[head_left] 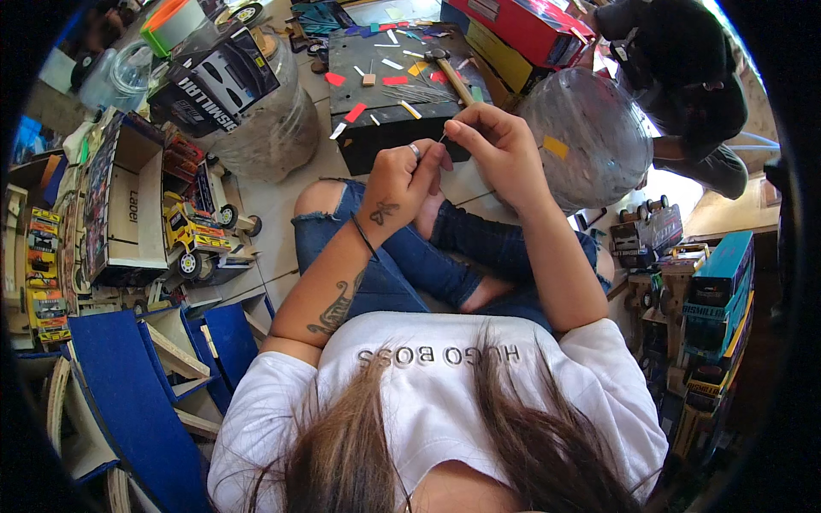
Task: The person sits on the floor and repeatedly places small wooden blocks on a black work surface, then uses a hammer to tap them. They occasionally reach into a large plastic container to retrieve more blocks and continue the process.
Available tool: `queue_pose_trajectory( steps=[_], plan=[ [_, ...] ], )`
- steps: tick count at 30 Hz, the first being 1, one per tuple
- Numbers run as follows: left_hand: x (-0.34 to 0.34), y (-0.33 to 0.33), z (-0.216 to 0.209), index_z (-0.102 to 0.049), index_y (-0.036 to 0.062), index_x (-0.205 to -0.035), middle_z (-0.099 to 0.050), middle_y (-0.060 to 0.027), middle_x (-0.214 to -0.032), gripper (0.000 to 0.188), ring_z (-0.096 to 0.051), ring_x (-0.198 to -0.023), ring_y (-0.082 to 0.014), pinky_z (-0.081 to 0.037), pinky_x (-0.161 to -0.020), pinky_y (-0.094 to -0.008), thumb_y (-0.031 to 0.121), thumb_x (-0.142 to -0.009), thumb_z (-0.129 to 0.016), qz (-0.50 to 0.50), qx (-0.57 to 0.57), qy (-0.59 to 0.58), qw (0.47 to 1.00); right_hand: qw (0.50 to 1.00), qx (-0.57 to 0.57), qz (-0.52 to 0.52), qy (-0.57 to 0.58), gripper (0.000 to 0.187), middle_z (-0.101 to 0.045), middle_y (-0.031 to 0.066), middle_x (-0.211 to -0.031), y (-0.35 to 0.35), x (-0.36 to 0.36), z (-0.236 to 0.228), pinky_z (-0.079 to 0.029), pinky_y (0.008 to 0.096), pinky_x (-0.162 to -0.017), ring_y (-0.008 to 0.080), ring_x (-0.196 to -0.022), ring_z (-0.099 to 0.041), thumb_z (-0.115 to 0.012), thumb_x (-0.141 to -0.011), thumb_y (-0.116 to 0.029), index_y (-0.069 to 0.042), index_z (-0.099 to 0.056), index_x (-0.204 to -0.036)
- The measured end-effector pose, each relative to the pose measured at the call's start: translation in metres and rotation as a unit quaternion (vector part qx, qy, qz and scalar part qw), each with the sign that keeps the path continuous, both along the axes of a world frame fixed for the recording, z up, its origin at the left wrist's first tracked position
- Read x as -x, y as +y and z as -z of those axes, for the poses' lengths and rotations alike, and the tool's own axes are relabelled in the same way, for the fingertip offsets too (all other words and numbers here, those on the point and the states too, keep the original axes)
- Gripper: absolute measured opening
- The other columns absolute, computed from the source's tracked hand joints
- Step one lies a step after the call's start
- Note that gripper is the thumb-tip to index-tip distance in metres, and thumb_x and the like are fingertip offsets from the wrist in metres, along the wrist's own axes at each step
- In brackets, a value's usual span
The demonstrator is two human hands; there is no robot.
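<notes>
In front of my crossed legs, my left hand [400, 181] is closed with thumb against the fingers, a ring on one finger. My right hand [500, 154] pinches close beside it. A thin metal wire [443, 137] shows between the two sets of fingertips, its ends hidden in them. Just beyond stands a dark box [389, 137] used as a work surface. On its top lie a hammer [453, 75] with a wooden handle, a bunch of thin wires [423, 92], a small wooden block [369, 79] and several red, white and yellow scraps [355, 112].
Wooden toy trucks [192, 231] and an open wooden truck body [128, 205] crowd the left, above blue panels [128, 402]. Clear plastic bags [586, 137] flank the box. More toy vehicles [718, 282] stand at right. A person in dark clothes [693, 77] sits at far right.
</notes>
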State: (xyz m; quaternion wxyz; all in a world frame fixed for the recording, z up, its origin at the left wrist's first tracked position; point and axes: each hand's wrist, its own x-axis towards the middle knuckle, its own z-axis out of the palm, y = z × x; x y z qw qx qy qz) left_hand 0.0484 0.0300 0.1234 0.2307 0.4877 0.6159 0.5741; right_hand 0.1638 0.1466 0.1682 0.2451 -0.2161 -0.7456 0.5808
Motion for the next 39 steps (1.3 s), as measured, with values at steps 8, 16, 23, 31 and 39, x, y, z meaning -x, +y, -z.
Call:
queue_pose_trajectory(
  steps=[8,16,23,31,39],
  plan=[
    [0.009,0.0,-0.006,-0.063,0.0004,-0.077,-0.054,-0.0032,-0.052,0.039,-0.053,-0.048,-0.009,-0.041,-0.047,-0.0244,0.028,-0.1,-0.048,0.094,-0.022,-0.013,0.995,0.997,0.04,-0.058,0.021,0.017,-0.066,0.0032,-0.082,0.008,-0.008,-0.008,-0.046,0.0233,-0.074,0.0074,-0.079,-0.058,-0.062,-0.092,-0.016,0.001,-0.066,-0.092],
    [0.021,0.022,0.018,-0.066,-0.0018,-0.087,-0.063,-0.0071,-0.072,0.032,-0.06,-0.066,-0.0106,-0.047,-0.061,-0.0264,0.025,-0.097,-0.052,0.073,-0.076,-0.055,0.993,0.989,-0.144,-0.003,0.029,0.018,-0.064,0.009,-0.077,0.023,0.01,0.01,-0.048,0.0263,-0.063,0.0131,-0.07,-0.061,-0.067,-0.087,-0.015,0.003,-0.067,-0.086],
    [0.08,0.052,0.04,-0.07,0.0051,-0.095,-0.065,-0.0114,-0.088,0.017,-0.063,-0.083,-0.0246,-0.05,-0.076,-0.0339,0.009,-0.078,-0.069,0.043,-0.023,0.164,0.985,0.963,-0.265,0.042,-0.026,0.023,-0.062,0.0151,-0.076,0.065,0.05,0.041,-0.047,0.0335,-0.062,0.0237,-0.067,-0.061,-0.072,-0.081,-0.021,0.002,-0.068,-0.085],
    [0.103,0.085,0.083,-0.066,0.0016,-0.076,-0.065,-0.0125,-0.078,0.012,-0.063,-0.077,-0.0295,-0.049,-0.071,-0.0392,0.012,-0.076,-0.071,-0.163,-0.052,0.225,0.959,0.826,-0.409,0.118,-0.37,0.046,-0.048,0.0203,-0.114,0.086,0.031,0.101,-0.05,0.0469,-0.081,0.0403,-0.093,-0.06,-0.064,-0.082,-0.014,-0.002,-0.042,-0.121],
    [0.099,0.087,0.092,-0.064,-0.001,-0.075,-0.064,-0.0157,-0.078,0.021,-0.061,-0.075,-0.0332,-0.048,-0.069,-0.0404,0.017,-0.086,-0.065,-0.19,-0.092,0.284,0.935,0.962,-0.202,0.107,-0.15,0.04,-0.059,0.0106,-0.091,0.085,0.019,0.096,-0.048,0.0327,-0.065,0.02,-0.074,-0.059,-0.054,-0.091,-0.009,-0.006,-0.046,-0.13]
  ],
)
